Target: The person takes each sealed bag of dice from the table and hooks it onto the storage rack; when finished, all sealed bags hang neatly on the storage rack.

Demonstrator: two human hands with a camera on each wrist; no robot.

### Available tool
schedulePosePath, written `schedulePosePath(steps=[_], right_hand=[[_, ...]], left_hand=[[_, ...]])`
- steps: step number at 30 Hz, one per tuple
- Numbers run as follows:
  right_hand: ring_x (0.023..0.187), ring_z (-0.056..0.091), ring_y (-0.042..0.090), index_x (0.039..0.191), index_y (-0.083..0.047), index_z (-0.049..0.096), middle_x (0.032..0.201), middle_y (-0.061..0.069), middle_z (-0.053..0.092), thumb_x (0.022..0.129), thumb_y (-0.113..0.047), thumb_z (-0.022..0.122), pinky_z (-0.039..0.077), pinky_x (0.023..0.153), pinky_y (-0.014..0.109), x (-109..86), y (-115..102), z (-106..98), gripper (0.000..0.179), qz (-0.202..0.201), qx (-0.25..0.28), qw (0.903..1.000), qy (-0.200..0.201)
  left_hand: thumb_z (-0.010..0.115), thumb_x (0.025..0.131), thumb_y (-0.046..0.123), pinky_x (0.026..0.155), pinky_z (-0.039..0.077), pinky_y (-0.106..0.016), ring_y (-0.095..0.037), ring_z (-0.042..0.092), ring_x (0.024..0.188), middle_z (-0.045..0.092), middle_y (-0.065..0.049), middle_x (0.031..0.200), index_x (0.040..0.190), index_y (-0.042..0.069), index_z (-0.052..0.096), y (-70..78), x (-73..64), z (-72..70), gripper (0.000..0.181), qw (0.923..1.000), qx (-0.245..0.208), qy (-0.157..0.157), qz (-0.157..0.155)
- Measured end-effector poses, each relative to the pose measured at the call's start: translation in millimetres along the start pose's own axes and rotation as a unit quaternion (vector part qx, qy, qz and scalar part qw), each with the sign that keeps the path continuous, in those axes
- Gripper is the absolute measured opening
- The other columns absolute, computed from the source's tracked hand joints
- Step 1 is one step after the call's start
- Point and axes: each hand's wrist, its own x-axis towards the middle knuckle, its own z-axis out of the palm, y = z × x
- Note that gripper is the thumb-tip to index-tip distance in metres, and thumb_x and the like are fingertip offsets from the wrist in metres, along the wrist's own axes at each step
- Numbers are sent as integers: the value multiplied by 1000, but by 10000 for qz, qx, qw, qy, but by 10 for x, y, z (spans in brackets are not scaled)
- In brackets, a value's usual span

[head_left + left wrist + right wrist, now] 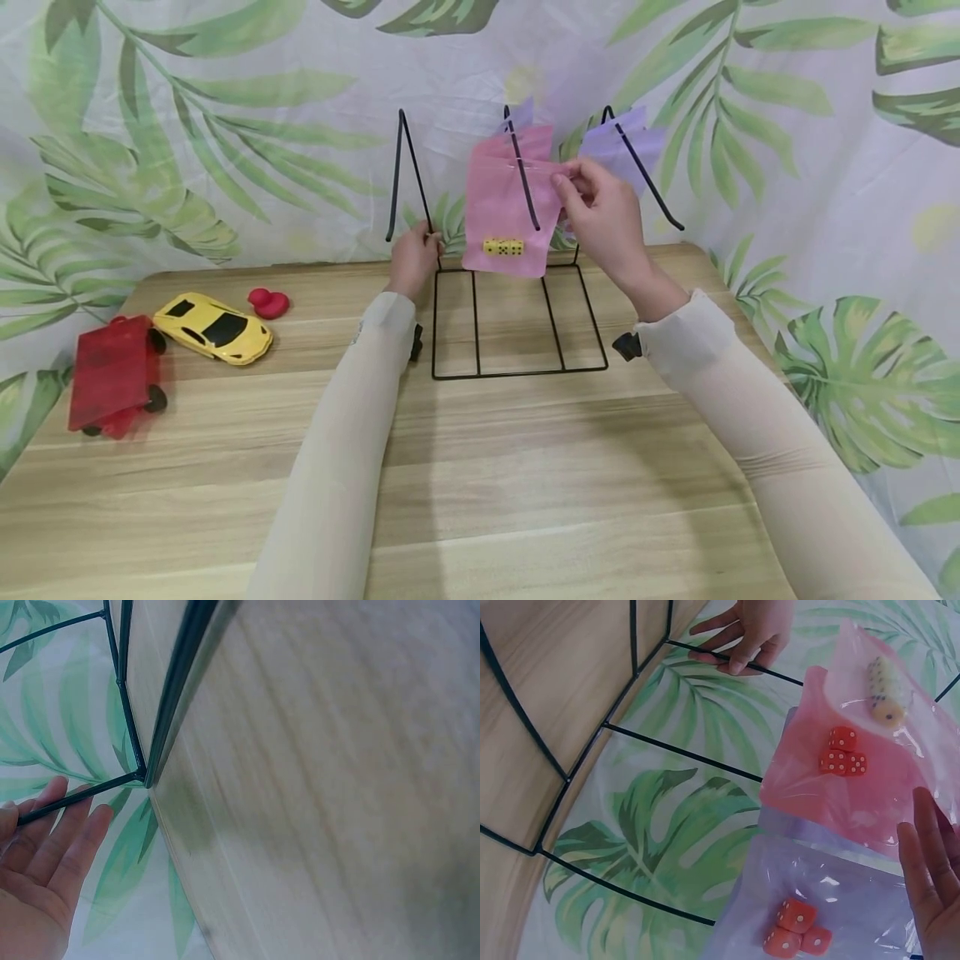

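Observation:
My right hand (606, 212) pinches the upper right corner of a pink zip bag (498, 208) between thumb and forefinger. Yellow dice (503, 247) show at the bag's bottom. It is at the middle hook (525, 179) of a black wire rack (517, 375), whose prong crosses in front of the bag. Behind it, the right wrist view shows another pink bag (795, 776) with red dice (842, 752). My left hand (412, 260) holds the rack's left upright low down, thumb on the wire (71, 799) and fingers behind it.
Purple bags (618, 146) hang at the right hook, one holding red dice (795, 928). The left hook (401, 175) has no bag on it. On the table's left lie a yellow toy car (213, 327), a red toy vehicle (116, 375) and a small red object (268, 303). Leaf-patterned cloth hangs behind.

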Motion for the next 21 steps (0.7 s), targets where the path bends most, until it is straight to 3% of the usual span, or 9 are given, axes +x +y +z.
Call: schedulePosePath(steps=[5,10,15,21], right_hand=[[71,65,1,111,-2,66,100,15,75,102,-24,58,51,61,16,-62,74,-7,25,-18,106,9999,85],[83,71,12,115,-6,67,105,11,75,100,-27,61,53,67,16,-220,161,-40,26,149,-116,9998,70],[96,72,23,121,-10,66,115,9,73,100,-34,59,53,70,25,-439,238,-52,31,680,-455,9959,-394],[115,66,28,126,-16,64,127,6,68,101,-43,55,50,92,47,-623,300,-65,38,1223,-924,9826,-1048]], left_hand=[[45,107,21,63,46,-29,-24,61,75,71,-15,97,102,2,58,-10,9,-2,23,10000,-34,-4,-7],[44,107,21,64,45,-30,-26,63,80,72,-16,99,100,3,55,-48,7,-7,23,10000,-67,-17,-57],[43,107,22,66,47,-32,-25,61,76,72,-15,100,105,3,58,-97,-3,-19,24,9999,40,40,-111],[48,106,25,66,46,-33,-24,59,74,70,-16,98,106,3,60,-131,-22,-3,25,9999,75,3,-130]])
